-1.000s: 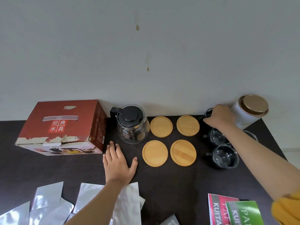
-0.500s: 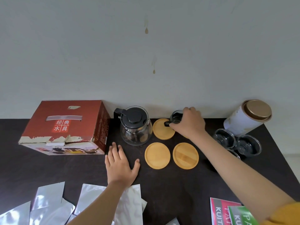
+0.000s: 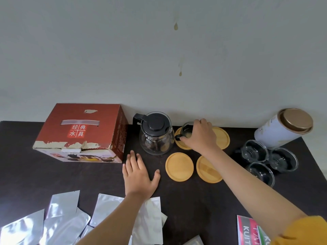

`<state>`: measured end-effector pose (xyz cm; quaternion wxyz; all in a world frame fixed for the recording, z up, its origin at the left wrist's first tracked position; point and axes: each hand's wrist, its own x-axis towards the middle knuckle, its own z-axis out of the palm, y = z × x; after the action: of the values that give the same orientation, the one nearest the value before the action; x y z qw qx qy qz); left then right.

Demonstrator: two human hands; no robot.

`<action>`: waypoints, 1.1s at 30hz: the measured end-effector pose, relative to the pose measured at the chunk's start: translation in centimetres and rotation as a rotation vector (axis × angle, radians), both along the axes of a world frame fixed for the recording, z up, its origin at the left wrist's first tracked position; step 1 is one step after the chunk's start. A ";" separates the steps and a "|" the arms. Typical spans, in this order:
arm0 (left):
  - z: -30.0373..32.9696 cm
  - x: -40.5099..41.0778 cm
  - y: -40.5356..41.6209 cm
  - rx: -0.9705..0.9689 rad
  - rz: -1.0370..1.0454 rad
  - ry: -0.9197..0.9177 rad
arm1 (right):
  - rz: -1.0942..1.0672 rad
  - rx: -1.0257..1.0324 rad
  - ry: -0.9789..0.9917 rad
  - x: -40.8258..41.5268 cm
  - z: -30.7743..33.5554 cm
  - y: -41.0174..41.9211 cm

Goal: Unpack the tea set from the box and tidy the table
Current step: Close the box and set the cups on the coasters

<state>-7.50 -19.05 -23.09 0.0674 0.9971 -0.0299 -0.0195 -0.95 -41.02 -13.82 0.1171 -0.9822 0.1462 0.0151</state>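
Note:
My right hand (image 3: 200, 137) grips a small glass cup (image 3: 186, 131) with a black handle and holds it on the back left wooden coaster (image 3: 181, 145). Another coaster (image 3: 223, 137) lies behind my hand, and two more (image 3: 179, 166) (image 3: 206, 169) lie in front. A glass teapot (image 3: 155, 133) with a black lid stands left of the cup. My left hand (image 3: 139, 172) rests flat on the dark table (image 3: 194, 206). The red tea set box (image 3: 83, 133) lies at the back left. Three more glass cups (image 3: 254, 151) (image 3: 283, 159) (image 3: 261, 171) stand at the right.
A white tin (image 3: 283, 128) with a gold lid leans at the back right by the wall. Several silver foil bags (image 3: 62, 220) lie along the front left edge. Red and green packets (image 3: 251, 230) lie at the front right, partly under my sleeve.
My right hand carried a glass cup from the cluster by the tin leftward and set it down on the back left coaster. My left hand stayed flat on the table.

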 end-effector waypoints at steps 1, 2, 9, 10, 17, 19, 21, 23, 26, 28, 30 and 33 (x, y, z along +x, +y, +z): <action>0.0 0.0 0.0 0.001 -0.001 -0.001 | 0.003 -0.005 -0.004 -0.2 0.0 0.0; 0.0 0.0 0.0 0.001 -0.003 -0.003 | 0.006 0.000 -0.009 -0.4 0.0 -0.1; -0.1 0.0 -0.1 -0.013 -0.007 -0.002 | -0.040 -0.001 0.052 -3.5 -0.3 -3.2; -0.1 -0.1 -0.1 -0.017 -0.006 -0.002 | -0.058 -0.029 0.079 -4.1 -0.3 -4.2; 0.0 -0.1 -0.2 -0.032 -0.002 0.001 | -0.246 -0.223 0.386 -6.2 1.0 -11.3; 0.0 -0.1 -0.2 -0.036 -0.002 0.000 | -0.282 -0.213 0.434 -6.4 1.2 -12.6; 0.0 -0.1 -0.2 -0.033 -0.001 0.004 | -0.290 -0.208 0.447 -6.5 1.3 -13.5; -0.1 -0.1 -0.1 -0.034 0.000 0.003 | -0.289 -0.211 0.445 -6.5 1.4 -13.8; -0.2 0.0 -0.1 -0.041 -0.005 -0.003 | -0.282 -0.228 0.441 -6.4 1.5 -13.6; -0.1 0.0 -0.2 -0.042 -0.003 -0.001 | -0.284 -0.214 0.405 -6.3 1.5 -13.3; -0.1 0.1 -0.2 -0.046 -0.002 -0.001 | -0.281 -0.172 0.345 -6.2 1.6 -12.8; -0.1 0.0 -0.2 -0.040 -0.004 0.002 | -0.255 -0.091 0.261 -5.7 1.7 -11.9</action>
<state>-7.49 -19.24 -23.20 0.0873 0.9955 -0.0324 -0.0199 -6.67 -52.88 -12.10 0.0536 -0.9497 0.2841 0.1206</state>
